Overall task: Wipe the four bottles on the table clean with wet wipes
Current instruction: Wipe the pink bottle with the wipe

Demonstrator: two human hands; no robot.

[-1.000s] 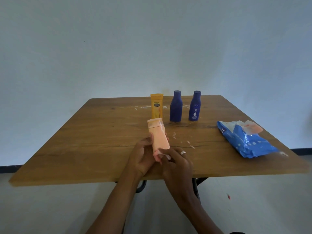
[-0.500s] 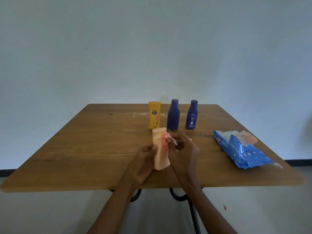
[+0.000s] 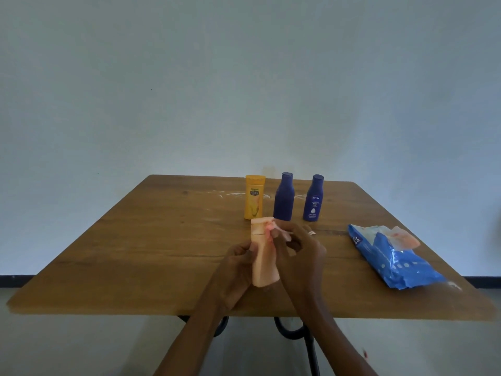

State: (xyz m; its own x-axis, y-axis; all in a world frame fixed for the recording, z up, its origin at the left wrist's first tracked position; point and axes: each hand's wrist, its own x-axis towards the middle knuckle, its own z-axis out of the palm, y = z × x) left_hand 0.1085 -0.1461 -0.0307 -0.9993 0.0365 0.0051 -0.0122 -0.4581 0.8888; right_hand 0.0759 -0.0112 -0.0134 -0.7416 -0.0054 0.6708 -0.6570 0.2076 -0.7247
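A pale peach bottle (image 3: 262, 256) is held upright above the wooden table (image 3: 151, 240) near its front edge. My left hand (image 3: 233, 270) grips its lower body from the left. My right hand (image 3: 298, 253) pinches a wet wipe (image 3: 273, 229) against the bottle's upper right side, by the cap. Behind them stand a yellow bottle (image 3: 254, 197) and two dark blue bottles (image 3: 283, 196) (image 3: 313, 198) in a row.
A blue pack of wet wipes (image 3: 393, 256) lies at the right of the table, a wipe sticking out of its top. White smears mark the tabletop behind the bottles. A plain wall rises behind the table.
My right hand has moved from the bottle's base up to its cap with the wipe. The bottle has been raised more upright, and the view has tilted up.
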